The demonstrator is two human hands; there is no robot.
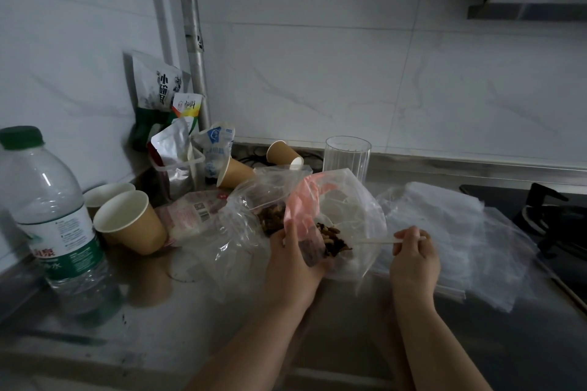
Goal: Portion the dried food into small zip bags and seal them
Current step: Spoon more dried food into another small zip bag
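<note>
Steel counter, still early: left hand clamps the small zip bag, right hand pinches chopsticks loading dried food; empty bags wait beyond the right hand.

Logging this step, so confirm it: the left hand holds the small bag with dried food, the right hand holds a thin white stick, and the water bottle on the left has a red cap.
Wrong on the cap. The head view shows the water bottle has a green cap. The rest stands: the left hand holds the small bag with dried food, and the right hand holds a thin white stick.
</note>
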